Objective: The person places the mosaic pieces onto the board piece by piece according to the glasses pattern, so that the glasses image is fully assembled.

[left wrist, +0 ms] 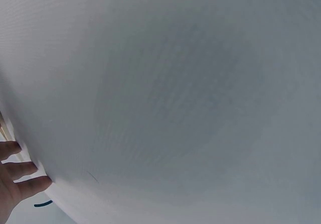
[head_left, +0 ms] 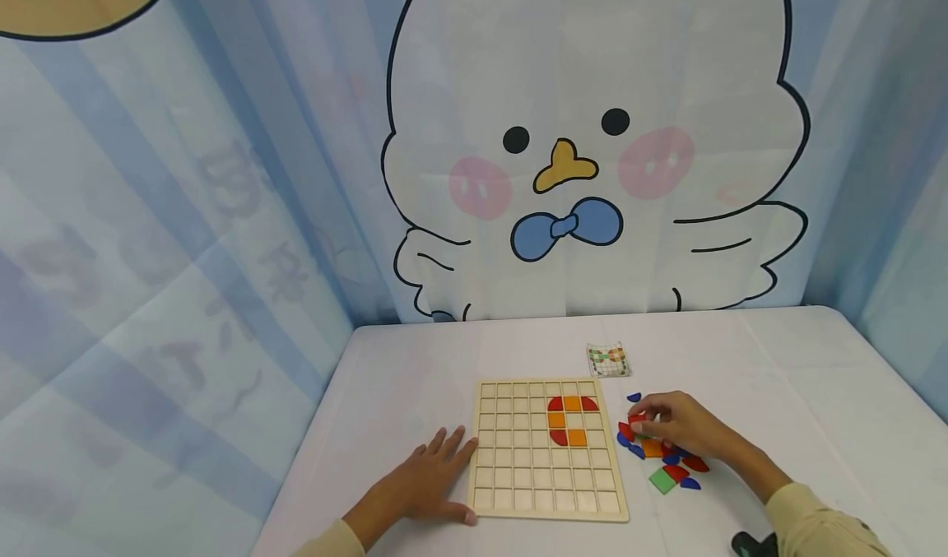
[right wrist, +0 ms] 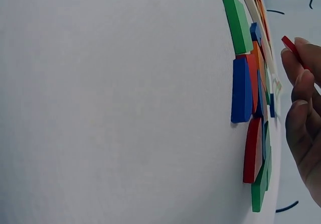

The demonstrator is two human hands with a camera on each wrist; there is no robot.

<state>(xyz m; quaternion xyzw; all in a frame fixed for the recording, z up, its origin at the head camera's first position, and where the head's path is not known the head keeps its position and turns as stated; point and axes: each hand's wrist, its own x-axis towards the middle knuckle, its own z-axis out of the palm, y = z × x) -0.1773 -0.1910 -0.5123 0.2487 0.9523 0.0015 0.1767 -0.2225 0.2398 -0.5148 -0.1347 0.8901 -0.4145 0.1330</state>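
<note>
My left hand lies with fingers spread on the table, touching the left edge of a wooden grid board. Three red rounded pieces and several orange square tiles fill cells in its upper right area. Right of the board, my right hand pinches a red piece between thumb and fingertip, raised over a loose pile. That pile holds a green square tile, blue rounded pieces, red pieces and orange tiles. The fingers partly hide the pile.
A small printed pattern card lies behind the board's upper right corner. Near the right sleeve, a black object sits at the front of the white table. A curtain with a cartoon figure hangs behind.
</note>
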